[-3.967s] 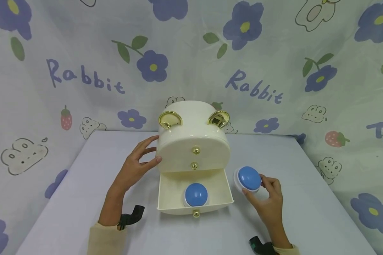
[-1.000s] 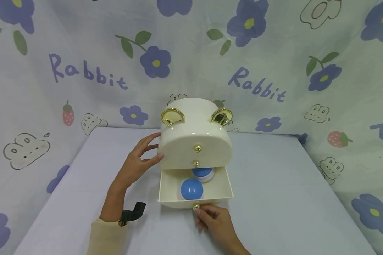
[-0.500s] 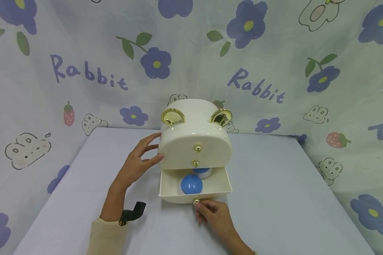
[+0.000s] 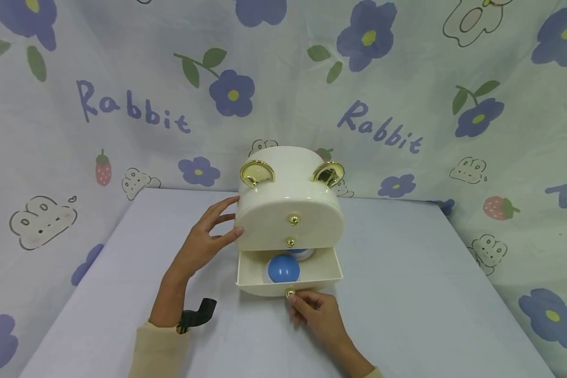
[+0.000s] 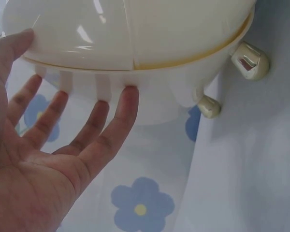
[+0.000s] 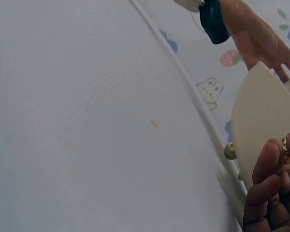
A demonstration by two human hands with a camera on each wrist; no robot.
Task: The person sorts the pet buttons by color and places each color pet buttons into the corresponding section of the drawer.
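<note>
A cream storage box with two gold ears stands in the middle of the table, its lower drawer pulled partway out. Inside the drawer sits a round white-based piece with a blue dome; a second one like it lies behind, mostly hidden under the box's upper part. My right hand pinches the drawer's gold knob between thumb and fingers. Against the box's left side rest the spread fingertips of my left hand; the left wrist view shows them along the cream wall.
A white-covered table surrounds the box. Behind it hangs a cloth printed with flowers and rabbits. Two more gold knobs sit on the box's front above the drawer. A black camera mount juts from my left wrist.
Four seconds ago my right hand held the second blue-domed piece beside the box; it now lies in the drawer. Since then my right hand has taken the knob, and the drawer has slid inward.
</note>
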